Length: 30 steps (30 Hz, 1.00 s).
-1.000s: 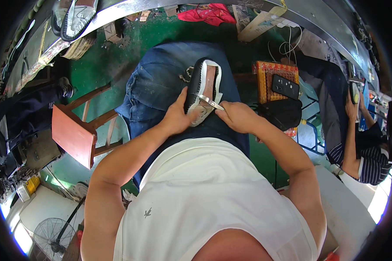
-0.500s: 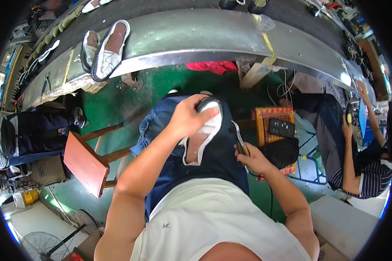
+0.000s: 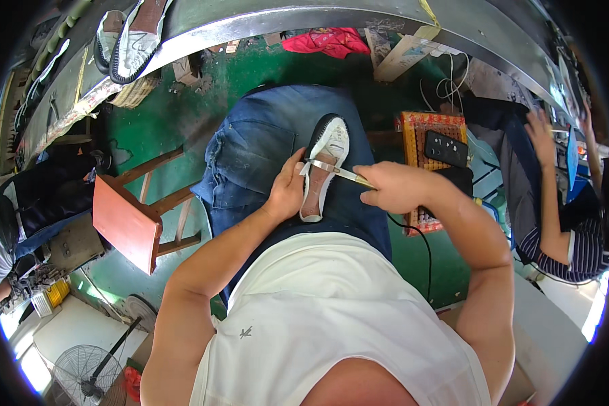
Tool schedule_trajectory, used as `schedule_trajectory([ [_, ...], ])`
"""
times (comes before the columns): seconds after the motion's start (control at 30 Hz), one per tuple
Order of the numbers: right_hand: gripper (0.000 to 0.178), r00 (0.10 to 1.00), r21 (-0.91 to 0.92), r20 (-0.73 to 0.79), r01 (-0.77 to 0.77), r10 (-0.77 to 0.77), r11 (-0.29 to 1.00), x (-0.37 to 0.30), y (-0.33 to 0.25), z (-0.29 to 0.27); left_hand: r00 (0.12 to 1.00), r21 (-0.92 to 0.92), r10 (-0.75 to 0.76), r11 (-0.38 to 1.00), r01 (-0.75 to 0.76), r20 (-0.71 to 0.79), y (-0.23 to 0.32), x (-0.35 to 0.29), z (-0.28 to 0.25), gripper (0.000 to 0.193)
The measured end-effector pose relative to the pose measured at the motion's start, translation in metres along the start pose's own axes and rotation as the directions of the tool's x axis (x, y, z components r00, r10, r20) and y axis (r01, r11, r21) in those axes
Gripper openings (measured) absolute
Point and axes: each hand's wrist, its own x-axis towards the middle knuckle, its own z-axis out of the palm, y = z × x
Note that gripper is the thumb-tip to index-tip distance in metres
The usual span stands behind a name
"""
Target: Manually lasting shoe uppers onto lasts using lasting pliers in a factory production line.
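A white shoe [image 3: 334, 144] with a dark sole edge and brown insole lies over my thighs, toe pointing away from me. My left hand [image 3: 287, 187] grips its left side, with fingers closed at the opening's edge. In my right hand [image 3: 396, 185] is a slim corded hand tool [image 3: 346, 174] with a curved metal end and a pale handle. That metal end reaches across the shoe's opening to its left edge, close to my left fingertips. Whether it touches the shoe there, I cannot tell. A black cord [image 3: 426, 247] hangs below my right hand.
A metal-edged bench [image 3: 250, 34] curves across the front, with a pair of similar shoes [image 3: 137, 42] at its left. A wooden stool [image 3: 126, 223] stands left. A phone [image 3: 446, 148] lies on a beaded seat [image 3: 419, 139] at right. A co-worker [image 3: 568, 247] sits further right.
My right hand has brought the tool from beside my thigh to the shoe's opening. My left hand has shifted from the toe to the shoe's left side. The view has tipped nearer to me.
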Motion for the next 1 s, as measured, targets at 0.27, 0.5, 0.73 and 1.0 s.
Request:
schedule_trajectory([
  [0.27,0.028,0.979,0.03,-0.202,-0.017,0.023,0.999,0.019,0.005,0.047,0.977,-0.565,-0.118,0.8,0.2,0.18,0.024,-0.005,-0.005,0.074],
  [0.5,0.02,0.898,-0.078,-0.441,-0.023,-0.014,0.997,0.01,0.024,0.063,0.998,-0.271,-0.008,0.962,0.023,0.054,0.005,0.016,0.006,0.072],
  [0.73,0.027,0.952,0.619,-0.271,0.06,0.142,0.783,0.035,0.05,0.079,0.942,0.308,0.332,0.903,-0.3,-0.055,0.029,0.018,0.009,0.065],
  [1.0,0.039,0.992,0.95,0.121,-0.109,-0.025,0.291,0.011,0.075,0.069,0.973,0.641,0.146,0.733,-0.227,0.178,0.061,0.014,-0.005,0.054],
])
